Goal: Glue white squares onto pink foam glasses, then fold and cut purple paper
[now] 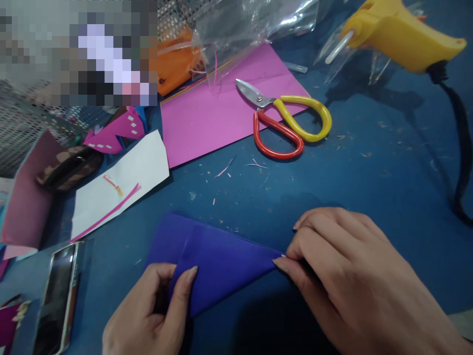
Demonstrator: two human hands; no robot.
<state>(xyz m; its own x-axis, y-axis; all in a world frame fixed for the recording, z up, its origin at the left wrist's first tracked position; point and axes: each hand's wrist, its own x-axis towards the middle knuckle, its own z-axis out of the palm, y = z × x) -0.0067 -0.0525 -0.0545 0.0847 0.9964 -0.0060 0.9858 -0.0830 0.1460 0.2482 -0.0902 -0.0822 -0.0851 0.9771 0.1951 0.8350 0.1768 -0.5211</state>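
Observation:
A folded sheet of blue-violet paper [225, 266] is held low over the blue table, tapering to a point at its right end. My left hand [155, 305] pinches its broad left part, thumb on top and fingers tucked partly out of sight. At the narrow tip, my right hand [332, 266] grips the paper between thumb and forefinger, where a small white spot shows. Beyond the paper lies a pair of scissors [264, 102] with one yellow and one red handle, its blades over a pink sheet [199, 128].
A yellow glue gun [395, 34] with a black cord stands at the back right. Clear plastic wrapping [254, 24] lies behind the pink sheet. To the left are a white paper piece [125, 182], a phone [57, 296] and a patterned pouch [72, 165]. Paper scraps dot the blue table [207, 192].

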